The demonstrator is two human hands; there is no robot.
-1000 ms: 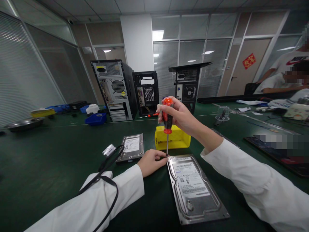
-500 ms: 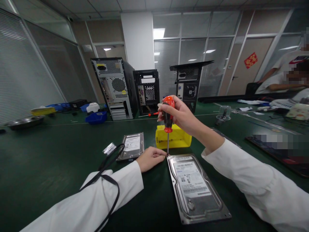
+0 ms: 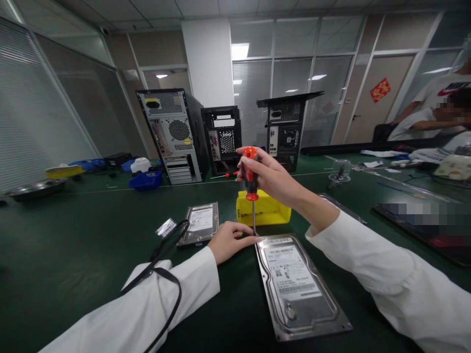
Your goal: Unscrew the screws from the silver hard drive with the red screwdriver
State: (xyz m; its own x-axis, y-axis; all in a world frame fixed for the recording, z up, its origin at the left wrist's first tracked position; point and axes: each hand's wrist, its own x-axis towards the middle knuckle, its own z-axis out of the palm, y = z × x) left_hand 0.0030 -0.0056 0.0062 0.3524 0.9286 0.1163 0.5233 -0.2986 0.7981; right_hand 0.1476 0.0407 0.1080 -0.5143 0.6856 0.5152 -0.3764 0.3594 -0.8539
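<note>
A silver hard drive (image 3: 298, 289) lies label up on the green table in front of me. My right hand (image 3: 270, 176) is closed round the red and black handle of a screwdriver (image 3: 251, 182) held upright, its tip by the drive's far left corner. My left hand (image 3: 230, 240) rests on the table beside that corner, with its fingertips pinched at the screwdriver's tip. What they pinch is too small to see. A second hard drive (image 3: 199, 223) lies to the left.
A yellow bin (image 3: 264, 210) stands just behind the screwdriver. Three open computer cases (image 3: 176, 135) stand at the back. A blue tray (image 3: 146, 180) and a metal dish (image 3: 35, 188) sit far left. A black cable (image 3: 165, 240) loops over my left sleeve. Other people sit at far right.
The screwdriver and my right hand have shifted slightly left and its tip has lifted a little off the drive's corner. My left hand stays at the corner.
</note>
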